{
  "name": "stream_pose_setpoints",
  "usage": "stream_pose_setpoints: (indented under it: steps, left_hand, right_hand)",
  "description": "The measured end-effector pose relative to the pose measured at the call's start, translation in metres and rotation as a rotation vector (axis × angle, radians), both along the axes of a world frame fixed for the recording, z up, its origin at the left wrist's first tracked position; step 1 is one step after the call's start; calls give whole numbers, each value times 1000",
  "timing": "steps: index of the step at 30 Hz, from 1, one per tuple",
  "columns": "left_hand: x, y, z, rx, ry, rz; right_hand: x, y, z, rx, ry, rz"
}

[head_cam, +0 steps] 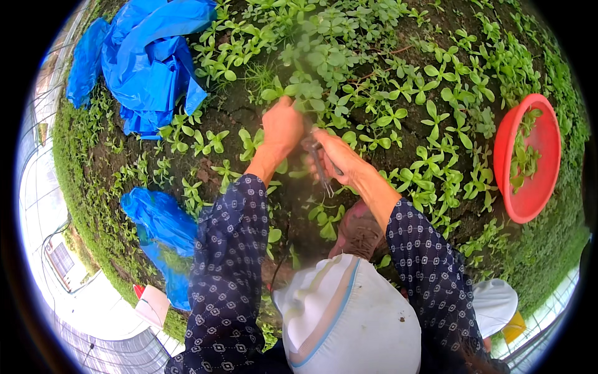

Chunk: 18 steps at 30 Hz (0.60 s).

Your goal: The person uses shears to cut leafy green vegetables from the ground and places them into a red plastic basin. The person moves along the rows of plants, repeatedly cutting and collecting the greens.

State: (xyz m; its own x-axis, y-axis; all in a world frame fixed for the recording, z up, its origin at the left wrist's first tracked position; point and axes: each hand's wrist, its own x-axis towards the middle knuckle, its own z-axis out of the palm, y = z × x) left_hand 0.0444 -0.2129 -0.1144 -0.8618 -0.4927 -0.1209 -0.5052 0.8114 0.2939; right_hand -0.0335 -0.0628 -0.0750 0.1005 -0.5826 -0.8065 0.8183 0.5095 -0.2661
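My left hand (282,125) is curled low over the soil, its fingertips against small green leaves (279,91). Its fingers are partly hidden, so a hold on a stem cannot be made out. Beside it, my right hand (337,156) grips a grey metal hand tool (319,167), whose pronged end points back towards me. The tool's far end is blurred between my hands. Leafy seedlings (390,117) grow around both hands, with a denser clump of weeds (334,61) just ahead. Below my right hand is a muddy shoe (359,230).
A red plastic basin (544,173) with picked leaves (524,163) stands tilted at right. Crumpled blue plastic sheeting (140,61) lies upper left, and a blue plastic bag (163,219) below it. A white fabric cover (359,322) bulges in front of me. Lower right is another white item (495,301).
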Motion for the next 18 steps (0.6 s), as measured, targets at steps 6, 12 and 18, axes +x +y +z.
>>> stream_pose_setpoints:
  steps: [6,12,18]
  left_hand:
    - [6,-4,8,113,197,128]
    - [41,-55,52,814,677,716]
    - [36,-97,54,838,621,834]
  right_hand:
    - [-6,8,4,-26,-39,-11]
    - [-19,13,27,-107,-2,45]
    - [-35,-44,30,-206,-73,-8]
